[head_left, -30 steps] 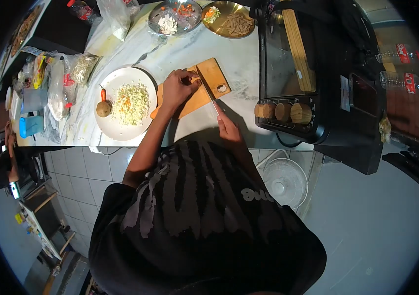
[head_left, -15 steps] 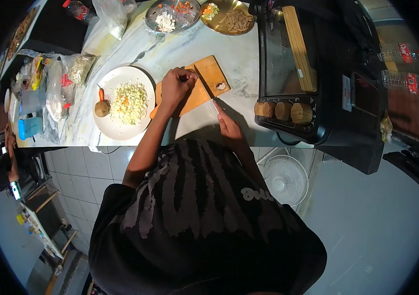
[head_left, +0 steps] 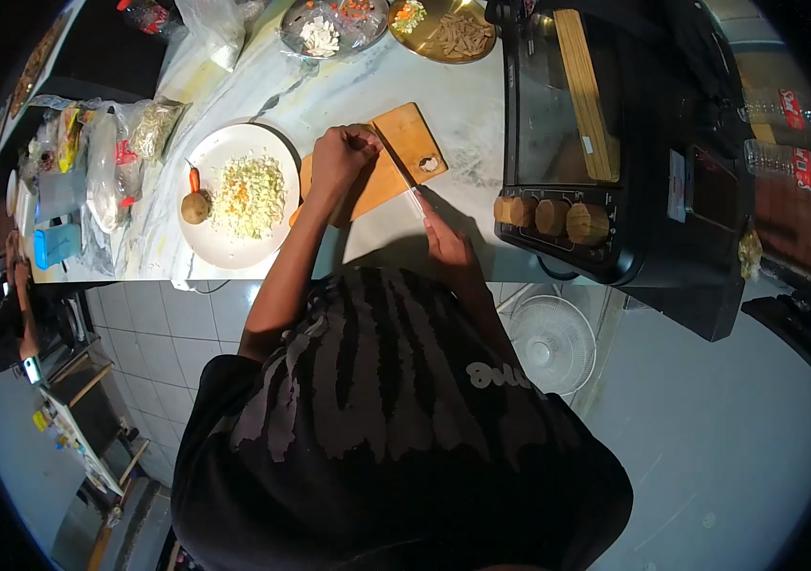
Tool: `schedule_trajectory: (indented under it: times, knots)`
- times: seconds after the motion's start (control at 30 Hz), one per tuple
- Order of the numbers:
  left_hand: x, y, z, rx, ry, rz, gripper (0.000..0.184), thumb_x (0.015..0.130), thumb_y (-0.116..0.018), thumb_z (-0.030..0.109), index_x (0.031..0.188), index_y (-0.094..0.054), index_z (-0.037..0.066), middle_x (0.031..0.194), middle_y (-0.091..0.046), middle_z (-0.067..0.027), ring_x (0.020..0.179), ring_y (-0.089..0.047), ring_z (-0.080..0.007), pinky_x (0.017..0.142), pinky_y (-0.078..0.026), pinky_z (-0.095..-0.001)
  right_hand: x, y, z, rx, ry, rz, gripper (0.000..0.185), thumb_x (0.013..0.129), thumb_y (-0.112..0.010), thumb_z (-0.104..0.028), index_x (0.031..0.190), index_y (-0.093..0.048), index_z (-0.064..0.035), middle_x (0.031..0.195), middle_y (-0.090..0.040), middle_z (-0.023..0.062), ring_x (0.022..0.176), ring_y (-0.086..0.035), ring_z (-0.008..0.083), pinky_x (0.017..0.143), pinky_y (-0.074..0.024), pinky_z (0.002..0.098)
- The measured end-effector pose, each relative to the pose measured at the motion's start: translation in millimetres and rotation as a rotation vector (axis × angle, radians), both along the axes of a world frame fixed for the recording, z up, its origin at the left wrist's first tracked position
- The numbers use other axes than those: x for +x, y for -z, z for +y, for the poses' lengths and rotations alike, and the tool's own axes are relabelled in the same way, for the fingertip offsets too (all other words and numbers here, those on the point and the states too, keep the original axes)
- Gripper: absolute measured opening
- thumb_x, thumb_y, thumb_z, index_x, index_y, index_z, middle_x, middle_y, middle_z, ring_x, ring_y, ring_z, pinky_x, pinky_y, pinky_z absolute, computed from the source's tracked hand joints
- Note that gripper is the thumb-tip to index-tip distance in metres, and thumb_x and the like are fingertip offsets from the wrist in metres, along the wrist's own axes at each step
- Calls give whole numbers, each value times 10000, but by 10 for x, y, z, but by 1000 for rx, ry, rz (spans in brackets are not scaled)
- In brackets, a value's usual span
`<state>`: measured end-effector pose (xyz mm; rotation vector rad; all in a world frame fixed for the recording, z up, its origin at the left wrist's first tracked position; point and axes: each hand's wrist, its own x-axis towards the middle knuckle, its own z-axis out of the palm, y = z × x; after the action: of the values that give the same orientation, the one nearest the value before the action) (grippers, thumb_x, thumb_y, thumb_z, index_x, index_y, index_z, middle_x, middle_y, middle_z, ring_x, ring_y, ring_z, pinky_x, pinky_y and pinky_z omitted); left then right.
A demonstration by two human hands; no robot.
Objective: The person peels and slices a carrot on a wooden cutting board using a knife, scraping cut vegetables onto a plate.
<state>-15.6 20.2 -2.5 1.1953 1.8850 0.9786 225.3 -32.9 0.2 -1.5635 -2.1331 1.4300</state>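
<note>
My right hand (head_left: 445, 240) is wrapped round the handle of a kitchen knife (head_left: 396, 160). The blade reaches up and left across a wooden cutting board (head_left: 404, 122). Beside the blade's far end, my left hand (head_left: 344, 157) is held over the board with its fingers pinched together; whatever they hold is too small to make out. A small pale piece (head_left: 428, 164) lies near the board's right corner. To the left, a white plate (head_left: 220, 255) carries a heap of chopped pale green and orange vegetables (head_left: 248, 195), a red chili (head_left: 194, 178) and a round brown item (head_left: 195, 207).
At the back are a metal tray (head_left: 367, 43) with white pieces and a gold tray (head_left: 425, 49) with brown strips. A black oven (head_left: 558, 124) stands to the right. Bags (head_left: 106, 181) crowd the left. Another person (head_left: 10, 328) is at far left; a fan (head_left: 550, 347) stands below.
The camera view has shifted slightly. My left hand's fingers have changed position a little beside the blade, while my right hand keeps its grip on the knife.
</note>
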Motion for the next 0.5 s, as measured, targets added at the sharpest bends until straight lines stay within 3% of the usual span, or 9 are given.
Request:
schedule_trajectory:
  times: [0.07,0.3,0.4,0.47,0.5]
  knots:
    - [-20,-4,29,-33,4,-2,76,779,-775,92,844,-763,55,767,-747,-66,699,-718,-156,664,-537,-283,16,148,-31,255,13,91,482,1021,-439,-207,1485,-400,-332,1124,-649,198,859,-638,465,774,-528,537]
    - [-79,-30,100,-98,35,-7,64,748,-782,84,792,-748,53,733,-734,-61,661,-702,-151,628,-530,-281,-53,205,-32,225,20,37,484,1022,-437,-210,1495,-389,-300,1049,-652,239,864,-638,461,769,-525,545]
    - [-81,-148,113,-129,44,-23,81,741,-788,85,769,-724,43,707,-721,-67,641,-695,-153,604,-527,-285,-141,184,50,444,40,217,475,1020,-448,-210,1487,-404,-286,982,-656,254,852,-638,462,748,-528,544]
    - [-109,-90,124,-142,39,-80,92,739,-790,85,765,-715,38,699,-715,-71,630,-690,-156,597,-526,-287,-155,128,128,206,7,95,457,1019,-449,-196,1471,-432,-257,1090,-645,248,975,-625,453,793,-523,530]
    - [-117,-55,139,-152,34,-139,104,737,-792,86,761,-706,33,691,-709,-74,620,-685,-159,590,-524,-288,-182,90,165,208,8,94,457,1019,-449,-196,1471,-432,-257,1090,-645,248,975,-625,453,793,-523,530]
